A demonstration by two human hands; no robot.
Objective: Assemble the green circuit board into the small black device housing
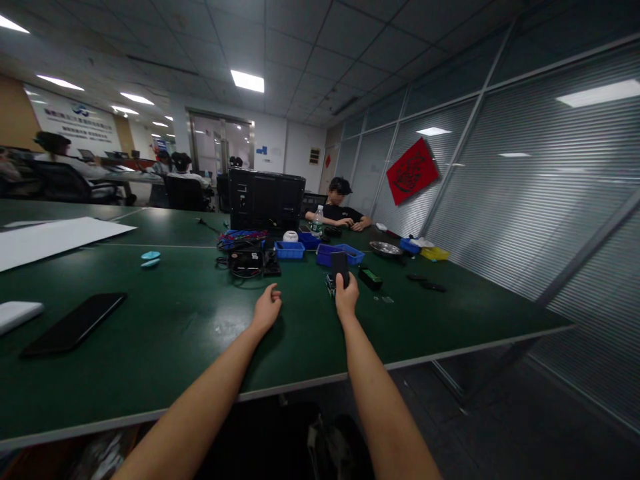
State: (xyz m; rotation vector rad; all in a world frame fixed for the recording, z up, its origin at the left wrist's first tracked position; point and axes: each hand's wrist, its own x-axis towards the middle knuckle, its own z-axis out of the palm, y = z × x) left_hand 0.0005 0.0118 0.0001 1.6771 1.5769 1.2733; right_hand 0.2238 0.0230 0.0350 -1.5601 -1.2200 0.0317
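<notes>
Rather dim light falls from glowing ceiling panels (247, 81), leaving pale glare on the green worktop (190, 343) and reflections in the glass partition (565, 160), while wide-angle distortion stretches the edges and distant details blur.

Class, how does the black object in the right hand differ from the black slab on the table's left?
The black object is gripped in the right hand; the black slab lies flat on the table. The slab looks larger than the object. Both look oblong.
</notes>
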